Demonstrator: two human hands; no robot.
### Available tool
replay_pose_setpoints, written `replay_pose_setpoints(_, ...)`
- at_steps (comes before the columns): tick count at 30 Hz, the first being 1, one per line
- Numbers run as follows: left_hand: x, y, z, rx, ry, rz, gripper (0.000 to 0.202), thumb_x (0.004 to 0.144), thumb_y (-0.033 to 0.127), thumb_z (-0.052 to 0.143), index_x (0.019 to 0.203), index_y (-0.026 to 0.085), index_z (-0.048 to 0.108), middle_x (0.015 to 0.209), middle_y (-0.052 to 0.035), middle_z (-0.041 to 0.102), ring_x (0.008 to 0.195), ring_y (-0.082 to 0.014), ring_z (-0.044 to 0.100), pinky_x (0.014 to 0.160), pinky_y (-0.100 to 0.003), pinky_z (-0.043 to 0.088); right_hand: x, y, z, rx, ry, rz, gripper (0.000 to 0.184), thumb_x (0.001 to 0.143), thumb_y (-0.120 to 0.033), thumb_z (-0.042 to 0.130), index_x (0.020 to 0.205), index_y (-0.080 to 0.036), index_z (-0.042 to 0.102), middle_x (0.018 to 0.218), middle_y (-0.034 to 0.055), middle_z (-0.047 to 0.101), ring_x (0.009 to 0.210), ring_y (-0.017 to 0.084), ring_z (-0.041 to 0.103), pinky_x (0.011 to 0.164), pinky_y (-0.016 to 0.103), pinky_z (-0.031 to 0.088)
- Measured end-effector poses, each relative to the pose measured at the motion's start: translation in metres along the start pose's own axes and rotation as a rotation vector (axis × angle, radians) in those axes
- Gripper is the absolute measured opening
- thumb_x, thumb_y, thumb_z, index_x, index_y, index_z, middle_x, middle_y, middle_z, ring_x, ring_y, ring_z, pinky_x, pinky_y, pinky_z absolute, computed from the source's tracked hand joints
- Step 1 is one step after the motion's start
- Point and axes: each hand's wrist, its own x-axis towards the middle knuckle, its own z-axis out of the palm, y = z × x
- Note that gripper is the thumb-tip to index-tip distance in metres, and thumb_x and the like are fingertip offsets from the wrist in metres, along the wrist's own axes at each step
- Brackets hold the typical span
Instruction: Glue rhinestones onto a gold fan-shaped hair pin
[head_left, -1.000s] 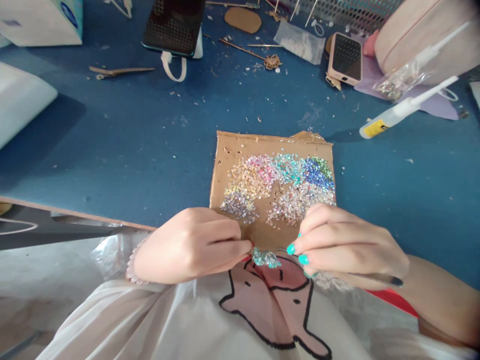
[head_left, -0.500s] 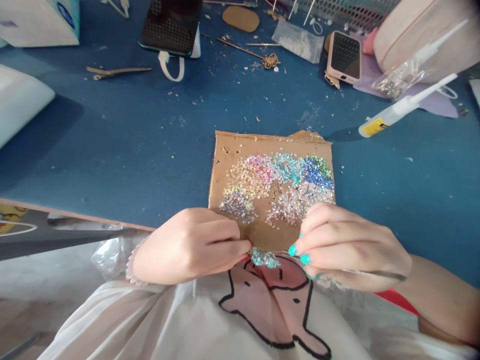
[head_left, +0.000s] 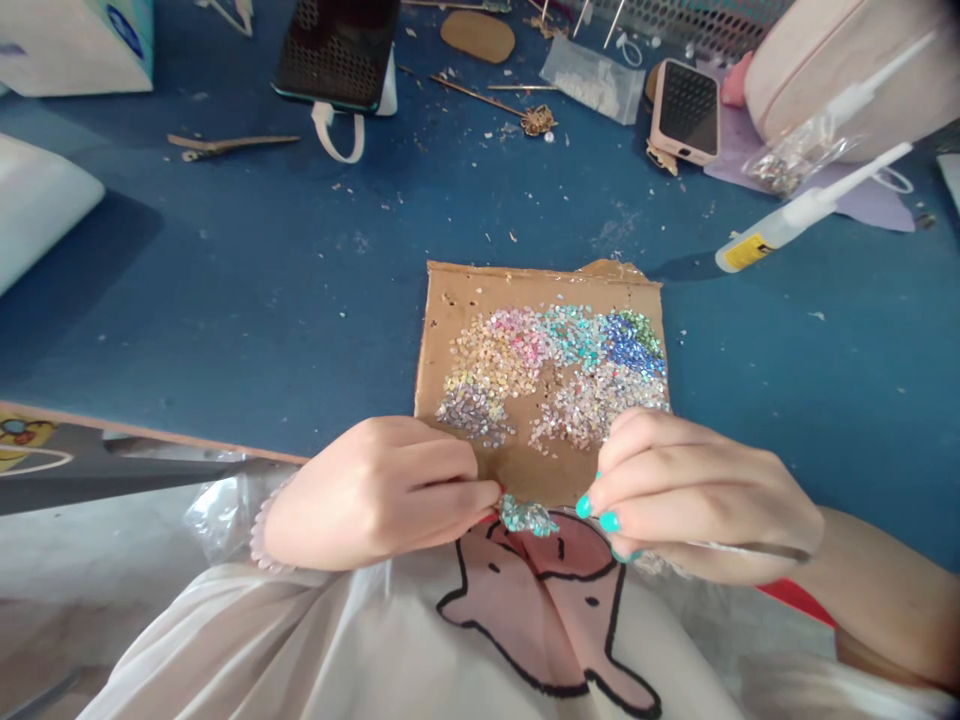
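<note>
My left hand (head_left: pixel 390 490) is closed, its thumb and finger pinching one end of a small ornament (head_left: pixel 529 516) covered in turquoise sparkling stones. The ornament hangs just off the near edge of a brown cardboard sheet (head_left: pixel 544 478). My right hand (head_left: pixel 697 490), with turquoise nails, is wrapped round slim metal tweezers (head_left: pixel 750 549); their back end shows along the palm. The thin tip points toward the ornament, and I cannot tell whether it touches. Across the cardboard lie loose rhinestones (head_left: pixel 574 335) in patches of yellow, pink, teal, blue, green, purple and clear.
A glue bottle (head_left: pixel 780 235) with a long nozzle stands right of the cardboard. Farther back are a pale phone (head_left: pixel 686 110), a zip bag (head_left: pixel 592 80), a hairpin (head_left: pixel 532 120) and a dark phone (head_left: pixel 337 50). A metal clip (head_left: pixel 232 145) lies left on the blue table (head_left: pixel 247 290).
The whole view has shifted very slightly left. Both hands keep the same grip, and the ornament is tilted about as before.
</note>
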Motion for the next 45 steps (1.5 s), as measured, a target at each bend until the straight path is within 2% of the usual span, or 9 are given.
replay_pose_setpoints(12,-0.002,0.000,0.001,0.002,0.000,-0.005,0.010,0.088,0.010,0.059,0.097,0.011,0.061,0.068,-0.0015,0.056,0.054,-0.0132,0.048,0.049,-0.030,0.032,-0.001,0.002,0.001,0.056,0.004,0.010,0.006,0.085,-0.012,0.059,0.089,-0.013,0.064,0.081,0.0094,0.071,0.079,0.015,0.061,0.071,0.033,0.056)
replay_pose_setpoints(16,-0.003,0.000,0.002,-0.026,0.086,-0.030,0.013,0.087,0.007,0.059,0.100,0.007,0.060,0.073,-0.0043,0.061,0.060,-0.0138,0.052,0.052,-0.029,0.036,-0.003,0.005,0.002,0.156,0.159,0.079,0.013,0.083,-0.013,0.062,0.095,-0.018,0.066,0.081,0.0070,0.072,0.078,0.016,0.063,0.067,0.033,0.055)
replay_pose_setpoints(20,-0.002,0.002,-0.001,-0.080,0.190,-0.053,0.014,0.089,0.007,0.057,0.103,0.007,0.060,0.078,-0.0059,0.064,0.065,-0.0140,0.055,0.056,-0.029,0.040,-0.008,0.009,0.004,0.374,0.310,0.234,0.018,0.082,-0.015,0.065,0.097,-0.023,0.069,0.080,0.0040,0.071,0.079,0.016,0.064,0.067,0.033,0.054)
replay_pose_setpoints(24,0.004,0.005,-0.003,-0.124,0.180,-0.014,0.015,0.092,0.008,0.052,0.106,0.009,0.059,0.083,-0.0065,0.066,0.069,-0.0144,0.056,0.061,-0.029,0.042,-0.010,0.012,0.006,0.592,0.299,0.334,0.018,0.080,-0.017,0.067,0.096,-0.026,0.072,0.084,0.0030,0.071,0.082,0.015,0.064,0.066,0.031,0.053)
replay_pose_setpoints(27,0.010,0.005,-0.003,-0.194,0.187,-0.054,0.016,0.094,0.009,0.048,0.105,0.011,0.060,0.086,-0.0069,0.064,0.074,-0.0141,0.058,0.064,-0.027,0.046,-0.010,0.012,0.008,0.680,0.278,0.349,0.017,0.078,-0.018,0.070,0.092,-0.026,0.073,0.082,0.0024,0.070,0.079,0.014,0.064,0.066,0.030,0.053)
replay_pose_setpoints(34,0.015,0.005,0.004,-0.267,0.209,-0.087,0.022,0.096,0.011,0.043,0.110,0.013,0.060,0.088,-0.0076,0.062,0.075,-0.0135,0.057,0.067,-0.025,0.048,-0.012,0.016,0.007,0.712,0.372,0.332,0.012,0.079,-0.021,0.069,0.089,-0.025,0.073,0.081,0.0023,0.072,0.079,0.014,0.064,0.068,0.030,0.052)
replay_pose_setpoints(37,0.015,0.005,0.005,-0.274,0.210,-0.076,0.024,0.097,0.011,0.042,0.113,0.014,0.059,0.088,-0.0078,0.062,0.076,-0.0134,0.057,0.067,-0.025,0.048,-0.011,0.017,0.008,0.758,0.368,0.324,0.012,0.078,-0.019,0.070,0.088,-0.024,0.073,0.081,0.0026,0.073,0.079,0.013,0.065,0.067,0.030,0.053)
replay_pose_setpoints(45,0.018,0.009,0.002,-0.296,0.212,-0.087,0.022,0.098,0.013,0.040,0.104,0.012,0.062,0.084,-0.0081,0.062,0.074,-0.0128,0.057,0.066,-0.024,0.050,-0.009,0.014,0.010,0.855,0.348,0.315,0.013,0.075,-0.014,0.072,0.086,-0.021,0.074,0.077,0.0022,0.073,0.078,0.012,0.066,0.066,0.027,0.054)
